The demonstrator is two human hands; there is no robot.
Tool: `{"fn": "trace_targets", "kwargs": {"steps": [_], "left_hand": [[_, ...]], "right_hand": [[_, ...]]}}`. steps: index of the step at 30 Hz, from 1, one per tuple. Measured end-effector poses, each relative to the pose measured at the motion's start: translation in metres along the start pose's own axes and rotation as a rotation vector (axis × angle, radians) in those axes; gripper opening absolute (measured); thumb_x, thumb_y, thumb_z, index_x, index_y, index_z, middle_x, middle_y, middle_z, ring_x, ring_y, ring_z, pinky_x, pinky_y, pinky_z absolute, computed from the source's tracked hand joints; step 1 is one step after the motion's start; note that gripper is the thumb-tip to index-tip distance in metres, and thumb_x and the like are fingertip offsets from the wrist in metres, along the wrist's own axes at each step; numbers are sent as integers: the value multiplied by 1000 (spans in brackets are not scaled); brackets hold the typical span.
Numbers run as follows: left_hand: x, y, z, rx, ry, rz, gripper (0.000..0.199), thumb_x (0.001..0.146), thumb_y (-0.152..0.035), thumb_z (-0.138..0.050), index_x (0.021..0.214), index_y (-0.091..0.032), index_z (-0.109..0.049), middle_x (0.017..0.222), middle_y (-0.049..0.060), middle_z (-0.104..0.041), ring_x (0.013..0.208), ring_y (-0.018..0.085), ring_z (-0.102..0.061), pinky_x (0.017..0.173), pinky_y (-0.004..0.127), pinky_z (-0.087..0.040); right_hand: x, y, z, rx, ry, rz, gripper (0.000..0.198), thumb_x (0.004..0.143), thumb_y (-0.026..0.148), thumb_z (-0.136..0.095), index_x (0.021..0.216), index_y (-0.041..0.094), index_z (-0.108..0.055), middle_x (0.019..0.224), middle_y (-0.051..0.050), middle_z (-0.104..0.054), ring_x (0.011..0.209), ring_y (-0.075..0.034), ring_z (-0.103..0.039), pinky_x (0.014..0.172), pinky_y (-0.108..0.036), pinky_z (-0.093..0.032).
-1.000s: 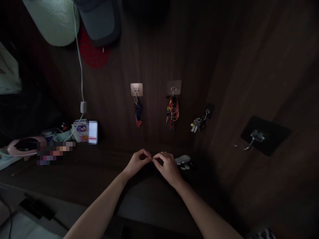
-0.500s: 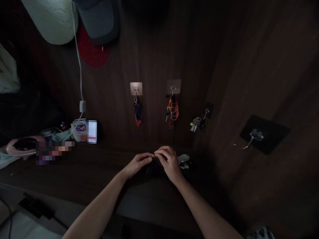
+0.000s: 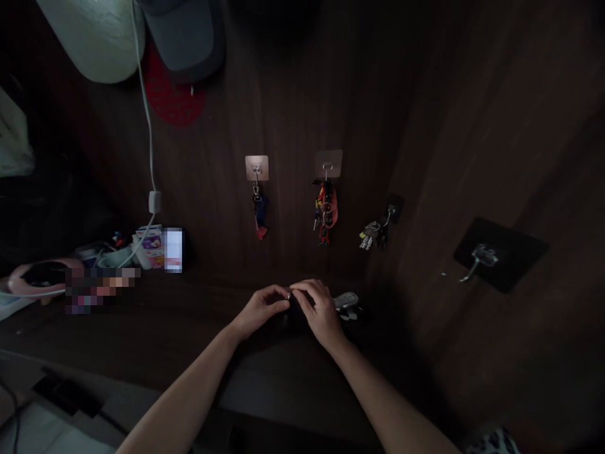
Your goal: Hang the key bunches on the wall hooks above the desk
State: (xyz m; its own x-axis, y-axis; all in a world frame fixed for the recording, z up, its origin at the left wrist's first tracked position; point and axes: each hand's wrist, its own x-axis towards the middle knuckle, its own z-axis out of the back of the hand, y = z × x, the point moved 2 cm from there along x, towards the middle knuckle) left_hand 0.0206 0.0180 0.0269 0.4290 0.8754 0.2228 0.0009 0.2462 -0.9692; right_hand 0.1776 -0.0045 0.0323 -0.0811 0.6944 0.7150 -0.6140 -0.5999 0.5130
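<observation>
Home, by the look of it — dark wood-grain nook, back panel [image 3: 288, 120] plus shelf [image 3: 189, 328]; which room, can't tell. Evidence: keys [image 3: 368, 238] hanging in bunches off stick-on hooks [image 3: 256, 168], grey cap [image 3: 186, 38] up on the panel, round red decoration [image 3: 172, 98] behind it, white cord [image 3: 148, 126] running down past small printed boxes [image 3: 152, 243], pink-rimmed object [image 3: 21, 277] in the clutter at the shelf's left end. Bright screen-like rectangle [image 3: 174, 246] beside the boxes — pixelated.
</observation>
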Motion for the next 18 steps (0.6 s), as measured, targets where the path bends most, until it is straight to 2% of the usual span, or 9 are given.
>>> {"fn": "trace_targets", "kwargs": {"steps": [3,6,12,18], "left_hand": [[1,-2,2,-9,-81,-25,28,68,-40,-68,81,-17,-57,104,7,-67,101,21,-59,88,33,-45],[3,-4,6,39,-207,-58,29,69,-41,-66,82,-18,-54,104,8,-68,100,22,-60,86,34,-46],[4,-3,20,279,-483,-171,24,71,-38,-63,85,-19,-56,92,5,-68,90,19,-63,82,31,-47],[6,-13,34,470,-688,-177,22,74,-39,-58,86,-21,-54,88,2,-65,85,17,-61,76,27,-47]], "right_hand": [[2,-6,1,3,-38,-57,22,89,30,-41,95,23,-61,95,-5,-66,92,-19,-58,83,-33,-40],[3,-13,2,-50,-57,-111,21,88,26,-41,96,22,-60,97,-5,-66,93,-19,-58,82,-33,-41],[0,-18,-4,-180,116,-102,20,86,17,-42,91,23,-60,92,-2,-66,90,-18,-58,80,-31,-37],[-1,-19,-8,-219,204,-108,18,84,14,-44,88,23,-60,89,0,-67,89,-17,-59,78,-31,-35]]}}
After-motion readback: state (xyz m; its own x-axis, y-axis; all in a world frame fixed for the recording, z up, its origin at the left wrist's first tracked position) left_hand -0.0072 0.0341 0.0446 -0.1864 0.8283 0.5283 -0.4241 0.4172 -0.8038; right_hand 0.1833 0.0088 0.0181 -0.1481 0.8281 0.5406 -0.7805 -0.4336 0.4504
